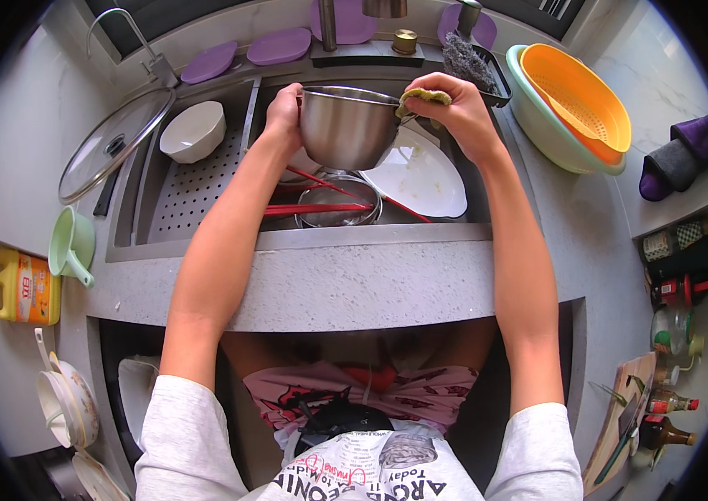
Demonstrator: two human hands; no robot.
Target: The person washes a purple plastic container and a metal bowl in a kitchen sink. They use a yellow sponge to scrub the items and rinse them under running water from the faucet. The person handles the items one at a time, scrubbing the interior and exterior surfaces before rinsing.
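My left hand point(285, 116) grips the left side of a stainless steel pot point(349, 128), which is held upright above the sink. In my right hand point(454, 113) is a yellow-green scrubbing cloth or sponge point(426, 96), pinched at the pot's right rim. Below the pot, a white dish with food residue point(419, 178) lies in the sink basin. Beside it are a round metal-rimmed strainer or bowl point(341, 216) and several red chopsticks point(319, 208). A white faceted bowl point(194, 131) rests on the perforated drainboard point(194, 188) at left.
A glass lid point(117, 145) leans at the sink's left edge, near a green dipper point(72, 241). An orange colander point(576, 100) sits in a pale green basin point(520, 125) at right. Purple dishes point(278, 47) line the back. A cutting board point(620, 419) and bottles stand at far right.
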